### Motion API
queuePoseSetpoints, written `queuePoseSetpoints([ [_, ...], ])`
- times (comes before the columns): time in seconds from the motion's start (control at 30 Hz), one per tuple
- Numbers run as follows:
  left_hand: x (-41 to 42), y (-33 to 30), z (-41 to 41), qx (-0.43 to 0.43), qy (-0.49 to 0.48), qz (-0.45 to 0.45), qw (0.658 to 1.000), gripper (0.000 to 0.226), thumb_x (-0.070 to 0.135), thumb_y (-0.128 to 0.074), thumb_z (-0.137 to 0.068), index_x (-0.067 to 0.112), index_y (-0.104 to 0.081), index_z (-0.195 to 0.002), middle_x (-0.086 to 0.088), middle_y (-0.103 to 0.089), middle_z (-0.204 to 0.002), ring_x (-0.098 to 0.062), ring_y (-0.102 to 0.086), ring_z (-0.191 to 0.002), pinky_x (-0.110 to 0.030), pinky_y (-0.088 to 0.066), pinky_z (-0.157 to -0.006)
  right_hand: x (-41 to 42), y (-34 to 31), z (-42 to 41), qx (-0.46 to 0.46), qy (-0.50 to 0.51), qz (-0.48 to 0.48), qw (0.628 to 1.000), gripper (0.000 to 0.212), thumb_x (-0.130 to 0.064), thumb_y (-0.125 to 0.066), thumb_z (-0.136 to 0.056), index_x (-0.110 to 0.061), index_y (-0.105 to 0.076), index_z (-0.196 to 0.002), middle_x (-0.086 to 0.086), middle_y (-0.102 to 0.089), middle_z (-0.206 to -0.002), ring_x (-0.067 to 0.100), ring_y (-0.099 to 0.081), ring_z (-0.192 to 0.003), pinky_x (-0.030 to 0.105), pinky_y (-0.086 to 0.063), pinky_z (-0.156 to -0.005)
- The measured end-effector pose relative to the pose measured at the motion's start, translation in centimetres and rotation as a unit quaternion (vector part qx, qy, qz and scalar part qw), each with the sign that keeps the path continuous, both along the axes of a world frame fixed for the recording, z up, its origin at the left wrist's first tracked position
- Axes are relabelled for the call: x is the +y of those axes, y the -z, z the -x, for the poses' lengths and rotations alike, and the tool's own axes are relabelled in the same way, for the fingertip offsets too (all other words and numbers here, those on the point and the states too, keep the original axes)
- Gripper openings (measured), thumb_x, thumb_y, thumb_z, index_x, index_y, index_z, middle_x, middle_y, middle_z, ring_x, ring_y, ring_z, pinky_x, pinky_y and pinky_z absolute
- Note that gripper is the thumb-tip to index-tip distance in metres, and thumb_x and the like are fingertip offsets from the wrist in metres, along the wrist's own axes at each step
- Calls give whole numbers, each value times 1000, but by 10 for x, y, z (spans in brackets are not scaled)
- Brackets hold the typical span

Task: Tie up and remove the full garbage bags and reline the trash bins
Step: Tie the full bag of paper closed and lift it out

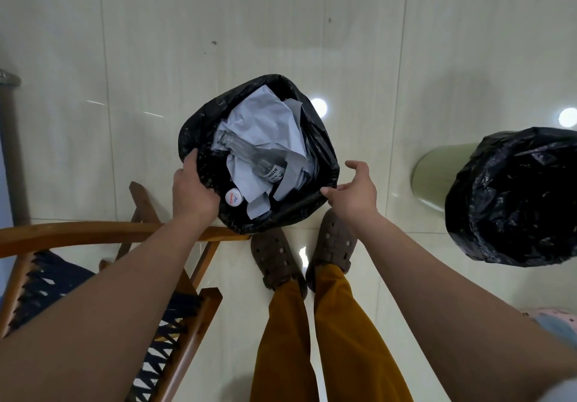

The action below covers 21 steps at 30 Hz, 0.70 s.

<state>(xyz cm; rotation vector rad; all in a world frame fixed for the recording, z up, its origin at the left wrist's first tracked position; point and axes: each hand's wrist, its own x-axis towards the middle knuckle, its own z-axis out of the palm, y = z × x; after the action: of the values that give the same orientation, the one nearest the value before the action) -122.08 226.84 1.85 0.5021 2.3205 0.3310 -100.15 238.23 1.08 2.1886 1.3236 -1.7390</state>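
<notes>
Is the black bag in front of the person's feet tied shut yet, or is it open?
Open. The black bag gapes wide, showing crumpled paper and a glass bottle; the left hand grips its rim.

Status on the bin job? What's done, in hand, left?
Done: nothing finished that shows. In hand: the left hand grips the rim of the full bag, which holds crumpled paper and a glass bottle; the right hand is open at the opposite rim. Left: gather, tie, lift out, reline. The second bin on the right wears a black liner; contents unclear.
</notes>
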Motion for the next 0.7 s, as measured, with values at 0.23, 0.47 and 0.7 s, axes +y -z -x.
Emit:
queuePoseSetpoints([
  [0.23, -7, 2, -8, 23, -82, -32, 996, 82, -6, -56, -86, 26, -18, -151, -10, -55, -130, -23, -52, -118, -27, -39, -92, -14, -3, -1, -8, 11, -108, 994, 40, -4, -65, -89, -24, -47, -119, -3, -53, -73, 5, -54, -67, 15, -47, -58],
  [0.47, 4, 9, -6, -5, -253, 36, 967, 85, 3, -64, -88, 18, -12, -154, -10, -46, -143, -26, -49, -125, -39, -45, -102, -13, -16, 13, 55, -22, -183, 981, 47, -4, -64, -87, -24, -47, -126, -5, -46, -71, -3, -49, -63, 2, -41, -65],
  [0.7, 1, 19, 5, -118, -393, 55, 910, 49, 15, -67, -90, 6, -52, -135, -14, -59, -132, -29, -59, -114, -39, -48, -100, -1, -11, 12, 24, -19, -152, 988, 23, -18, -61, -94, -14, -61, -116, -4, -47, -64, 2, -46, -54, 5, -39, -52],
])
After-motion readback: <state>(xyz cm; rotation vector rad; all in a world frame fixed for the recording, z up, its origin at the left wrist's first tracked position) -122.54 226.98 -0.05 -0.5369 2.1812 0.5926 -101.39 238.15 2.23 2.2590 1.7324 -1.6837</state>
